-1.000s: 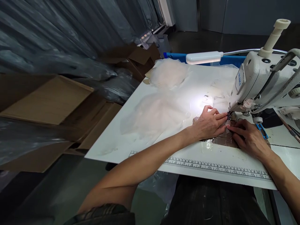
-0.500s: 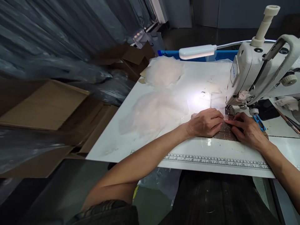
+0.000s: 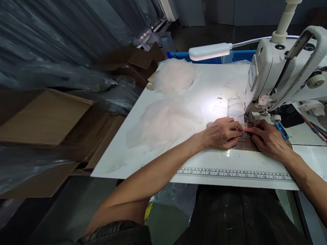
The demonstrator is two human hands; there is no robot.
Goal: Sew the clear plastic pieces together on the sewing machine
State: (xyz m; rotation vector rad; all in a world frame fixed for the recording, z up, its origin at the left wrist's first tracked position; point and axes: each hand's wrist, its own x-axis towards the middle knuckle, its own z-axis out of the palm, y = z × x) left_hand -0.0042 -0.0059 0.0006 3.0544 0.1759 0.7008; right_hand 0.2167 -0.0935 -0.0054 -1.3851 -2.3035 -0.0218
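My left hand (image 3: 224, 133) is closed, its fingertips pinched on a small piece of pale, sheer fabric (image 3: 242, 129) just in front of the presser foot. From the other side my right hand (image 3: 269, 139) meets it, index finger pointing left and thumb tucked below, closed at the edge of the same fabric. The fingertips of both hands almost touch. Directly behind them stands the white sewing machine (image 3: 265, 68), its needle area (image 3: 246, 116) close to my left fingertips. Much of the fabric is hidden under my fingers.
Two heaps of pale tulle, a near one (image 3: 163, 124) and a far one (image 3: 176, 76), lie on the white table (image 3: 114, 160). Blue thread snips (image 3: 282, 130) and a black phone (image 3: 291, 115) are at right. A lamp (image 3: 211, 51) hangs behind; cardboard boxes (image 3: 46, 115) stand left.
The view has shifted slightly. Both hands stay at the machine's needle area in nearly the same pose, with the fabric between them.
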